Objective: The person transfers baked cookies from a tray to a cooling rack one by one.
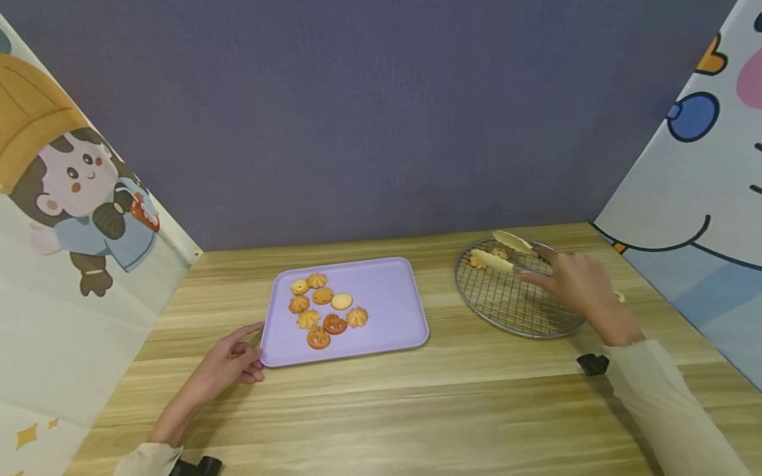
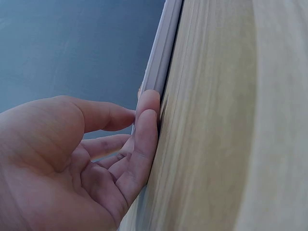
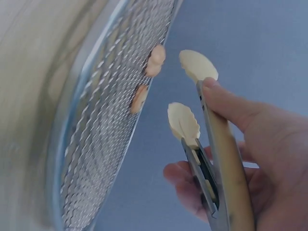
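Observation:
On the table, a lilac tray (image 1: 393, 317) carries several biscuits (image 1: 323, 296) in flower, round and pretzel shapes, grouped on its left half. My left hand (image 1: 229, 360) holds the tray's near left corner; in the left wrist view, thumb and fingers (image 2: 147, 139) pinch its rim. My right hand (image 1: 574, 284) grips a pair of tongs (image 1: 493, 260) with cream scalloped tips. The tips stand apart over the far left of a round wire rack (image 1: 518, 314), with nothing between them. Two biscuits (image 3: 155, 60) lie on the mesh near the tips, partly hidden in the head view.
The wood-grain table (image 1: 381, 410) runs back to a dark grey-blue wall panel (image 1: 381, 119). Cartoon-printed panels (image 1: 53, 277) stand on the left and right sides. A strip of tabletop separates tray and rack.

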Motion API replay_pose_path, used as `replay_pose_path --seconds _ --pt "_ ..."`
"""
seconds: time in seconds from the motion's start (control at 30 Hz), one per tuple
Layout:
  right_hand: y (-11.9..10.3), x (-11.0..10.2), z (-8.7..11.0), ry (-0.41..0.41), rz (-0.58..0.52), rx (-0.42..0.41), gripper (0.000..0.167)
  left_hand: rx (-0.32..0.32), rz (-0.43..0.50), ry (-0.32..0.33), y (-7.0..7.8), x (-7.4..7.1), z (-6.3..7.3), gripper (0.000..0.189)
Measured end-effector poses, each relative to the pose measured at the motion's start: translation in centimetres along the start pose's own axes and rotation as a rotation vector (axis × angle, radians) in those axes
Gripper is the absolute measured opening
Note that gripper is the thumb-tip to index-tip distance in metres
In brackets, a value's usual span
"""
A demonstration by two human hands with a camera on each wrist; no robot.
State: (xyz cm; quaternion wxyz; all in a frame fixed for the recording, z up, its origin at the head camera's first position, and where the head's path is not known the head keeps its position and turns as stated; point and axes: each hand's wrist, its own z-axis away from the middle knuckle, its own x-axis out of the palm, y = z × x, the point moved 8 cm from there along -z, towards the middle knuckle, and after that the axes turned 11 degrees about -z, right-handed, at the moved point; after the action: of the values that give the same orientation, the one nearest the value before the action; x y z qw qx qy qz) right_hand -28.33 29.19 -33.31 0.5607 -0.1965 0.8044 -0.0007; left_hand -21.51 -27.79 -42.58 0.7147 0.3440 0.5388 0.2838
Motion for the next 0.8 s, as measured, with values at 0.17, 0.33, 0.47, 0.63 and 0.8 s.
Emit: replay_pose_path --seconds 0.17,0.33,0.47,0.63,0.8 --pt "-1.5 -0.1 -0.4 -0.006 0.007 0.024 0.09 0.002 0.001 0.002 0.1 0.0 0.1 0.061" --pt "-3.4 -0.2 -0.6 0.015 0.006 -0.038 0.088 0.006 -0.001 0.011 0.2 0.1 0.2 0.06" --pt "-4.6 0.0 -0.5 -0.016 -0.031 -0.049 0.089 0.003 -0.014 0.015 0.2 0.1 0.2 0.06" --pt "-6.5 0.2 -0.4 -0.066 -0.04 -0.063 0.091 0.005 -0.025 0.017 0.4 -0.1 0.2 0.059" --pt "-8.6 0.4 -0.1 -0.064 -0.048 -0.122 0.091 -0.006 -0.038 0.017 0.4 -0.1 0.2 0.058"
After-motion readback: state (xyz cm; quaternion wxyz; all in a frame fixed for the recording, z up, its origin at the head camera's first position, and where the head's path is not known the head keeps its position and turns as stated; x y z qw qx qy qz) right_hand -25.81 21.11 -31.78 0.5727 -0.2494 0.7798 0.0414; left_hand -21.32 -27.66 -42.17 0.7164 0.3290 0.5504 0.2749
